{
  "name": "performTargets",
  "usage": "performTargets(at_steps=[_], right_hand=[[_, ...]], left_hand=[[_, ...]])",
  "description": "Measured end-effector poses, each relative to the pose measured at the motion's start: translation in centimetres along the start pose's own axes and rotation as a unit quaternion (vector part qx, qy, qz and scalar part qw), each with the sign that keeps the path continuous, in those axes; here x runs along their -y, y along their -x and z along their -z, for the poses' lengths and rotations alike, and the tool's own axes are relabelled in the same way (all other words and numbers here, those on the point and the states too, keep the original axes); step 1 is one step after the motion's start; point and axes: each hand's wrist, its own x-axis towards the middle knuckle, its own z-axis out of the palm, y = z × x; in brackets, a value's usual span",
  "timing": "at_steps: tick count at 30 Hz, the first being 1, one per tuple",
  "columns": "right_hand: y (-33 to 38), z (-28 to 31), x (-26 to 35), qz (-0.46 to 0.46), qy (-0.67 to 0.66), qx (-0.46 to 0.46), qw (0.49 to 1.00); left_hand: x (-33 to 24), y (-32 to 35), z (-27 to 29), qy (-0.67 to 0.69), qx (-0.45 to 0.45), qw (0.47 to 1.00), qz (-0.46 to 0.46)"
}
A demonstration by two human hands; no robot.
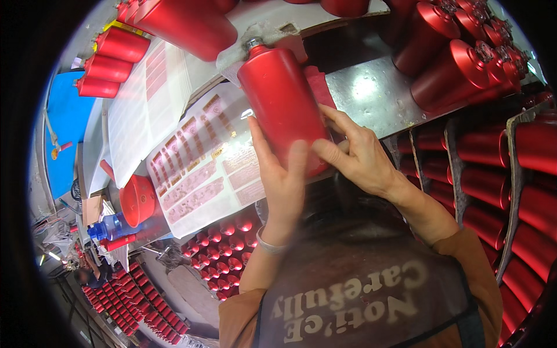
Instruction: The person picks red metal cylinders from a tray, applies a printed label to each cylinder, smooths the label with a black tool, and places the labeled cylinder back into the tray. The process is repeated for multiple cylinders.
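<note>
A glossy red bottle (pixel 277 87) lies tilted in front of me, its metal-coloured neck pointing away. My left hand (pixel 281 180) holds the near left side of it, thumb laid along the body. On the near right side, my right hand (pixel 365 156) grips the bottle with thumb and fingers. The neck end is over a whitish pad (pixel 230 65) at the far side. Just left of my left hand lies a printed sheet (pixel 200 168) with rows of brown and pink label designs. A red cloth (pixel 317 87) shows partly behind the bottle.
More red bottles (pixel 119 46) stand at the far left, and another group (pixel 447 75) at the far right beside a shiny metal plate (pixel 371 93). Pale sheets (pixel 148 104), a red cup (pixel 138 200) and a blue-capped clear bottle (pixel 116 226) lie left. Racked red bottles (pixel 481 180) fill the right.
</note>
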Motion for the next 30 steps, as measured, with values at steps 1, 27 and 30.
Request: performTargets(at_steps=[1, 27, 30], right_hand=[[-0.1, -0.1, -0.2, -0.004, 0.003, 0.01, 1.0], [0.7, -0.1, -0.3, 0.001, 0.033, 0.027, 0.999], [0.7, -0.1, -0.1, -0.001, 0.023, 0.015, 1.0]], left_hand=[[0.1, 0.0, 0.0, -0.025, 0.0, 1.0, -0.002], [-0.9, -2.5, -0.2, 0.091, 0.0, 0.995, 0.028], [-1.3, -2.6, -0.7, 0.057, -0.02, 0.998, 0.014]])
